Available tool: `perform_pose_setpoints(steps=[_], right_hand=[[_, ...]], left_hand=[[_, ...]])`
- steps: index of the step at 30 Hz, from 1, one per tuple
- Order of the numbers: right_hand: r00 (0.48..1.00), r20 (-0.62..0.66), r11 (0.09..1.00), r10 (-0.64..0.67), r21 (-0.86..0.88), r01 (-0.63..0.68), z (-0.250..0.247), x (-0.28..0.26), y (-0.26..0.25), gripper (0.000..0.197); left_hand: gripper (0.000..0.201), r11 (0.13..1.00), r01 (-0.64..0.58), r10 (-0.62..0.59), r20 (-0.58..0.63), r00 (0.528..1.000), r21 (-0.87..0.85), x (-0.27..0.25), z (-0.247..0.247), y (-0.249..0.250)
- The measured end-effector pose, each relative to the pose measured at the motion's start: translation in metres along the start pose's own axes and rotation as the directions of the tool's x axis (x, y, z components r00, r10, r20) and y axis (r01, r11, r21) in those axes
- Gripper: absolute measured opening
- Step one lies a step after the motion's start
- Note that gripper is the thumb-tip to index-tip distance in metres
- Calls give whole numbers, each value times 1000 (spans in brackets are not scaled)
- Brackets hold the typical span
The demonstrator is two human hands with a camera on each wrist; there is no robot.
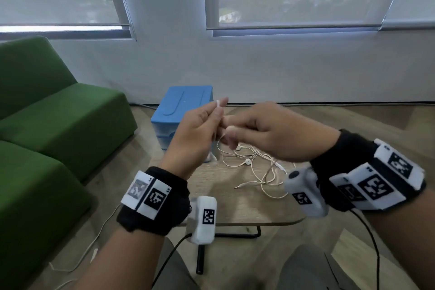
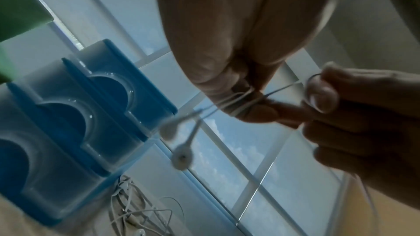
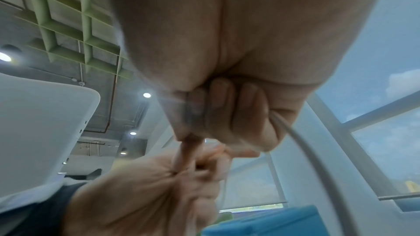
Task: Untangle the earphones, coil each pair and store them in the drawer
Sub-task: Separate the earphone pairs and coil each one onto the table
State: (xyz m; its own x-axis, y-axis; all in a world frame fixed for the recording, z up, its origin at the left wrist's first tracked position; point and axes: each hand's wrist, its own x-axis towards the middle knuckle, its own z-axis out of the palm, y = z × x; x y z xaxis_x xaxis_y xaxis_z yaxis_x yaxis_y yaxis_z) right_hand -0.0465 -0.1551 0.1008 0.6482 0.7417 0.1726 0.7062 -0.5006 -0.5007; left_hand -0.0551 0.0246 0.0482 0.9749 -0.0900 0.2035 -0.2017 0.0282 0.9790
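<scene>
Left hand (image 1: pixel 196 128) fingers wrapped with thin limp cable (image 2: pixel 236 99), right hand (image 1: pixel 266 130) pinching its loose end above the counter (image 1: pixel 237 205), remaining earphones (image 1: pixel 256 167) tangled there; light, slippery, snag-prone, best gripped near the buds.

Both hands raised, fingertips meeting at mid-height

The left hand (image 1: pixel 197 129) is lifted with its back toward the head camera, fingers (image 1: pixel 220 107) pointing up and pressed together in a pinch on a thin white earphone cable (image 2: pixel 229 102), which wraps round its fingers in the left wrist view. The right hand (image 1: pixel 270 132) reaches in from the right, knuckles up, its fingers curled and gripping the same cable beside the left fingertips. Both forearms carry black wrist straps with white marker blocks.
</scene>
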Motion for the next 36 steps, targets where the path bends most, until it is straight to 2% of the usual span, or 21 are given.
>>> perform_pose_setpoints(steps=[3,5,7,10,12,13,15,18,21,24,26,28,30,32,34,36], right_hand=[[979,-204,998,-12,-61,0,-20,11,21,25],[955,-296,998,17,-48,-33,-29,17,34,26],[950,-308,999,53,19,-50,-28,21,46,29],[976,-180,988,125,109,-106,-5,21,57,33],[987,-45,987,156,35,-155,18,16,59,35],[987,17,987,160,-16,-160,28,13,57,35],[985,110,991,131,-12,-130,40,8,47,35],[977,182,994,108,-3,-109,35,6,26,35],[976,197,992,99,-99,-80,16,7,12,33],[987,155,997,50,-73,-39,-6,7,7,32],[999,47,998,3,-60,0,-21,8,10,31],[995,-93,998,-32,-64,26,-31,10,19,33],[979,-200,998,-32,-52,22,-34,11,31,32],[968,-249,1000,-4,23,10,-28,12,42,33],[970,-238,991,51,132,-20,-13,12,49,33],[978,-190,977,85,211,-44,6,11,52,33]], left_hand=[[38,996,-49,43,75,996,76,-6,3,2],[43,1000,-17,16,86,996,7,-9,4,5],[47,994,9,3,110,994,-111,-10,4,8],[40,976,-4,29,111,993,-217,-10,1,15],[36,970,-18,38,79,996,-241,-10,-2,20],[35,966,-16,32,61,998,-256,-10,-3,21],[33,951,7,1,24,1000,-309,-11,-2,22],[35,936,9,-35,-67,997,-351,-12,2,16],[41,974,-38,15,-107,994,-224,-11,8,11],[34,992,-85,90,-52,995,95,-6,7,10],[28,956,-109,105,27,994,273,-6,3,12],[34,948,-121,97,97,991,293,-9,1,17],[39,971,-86,59,127,990,222,-11,-1,24],[38,993,-58,41,165,985,103,-12,-4,31],[37,999,-43,47,174,984,-30,-13,-5,37],[34,982,-54,76,116,990,-180,-13,-7,42]])
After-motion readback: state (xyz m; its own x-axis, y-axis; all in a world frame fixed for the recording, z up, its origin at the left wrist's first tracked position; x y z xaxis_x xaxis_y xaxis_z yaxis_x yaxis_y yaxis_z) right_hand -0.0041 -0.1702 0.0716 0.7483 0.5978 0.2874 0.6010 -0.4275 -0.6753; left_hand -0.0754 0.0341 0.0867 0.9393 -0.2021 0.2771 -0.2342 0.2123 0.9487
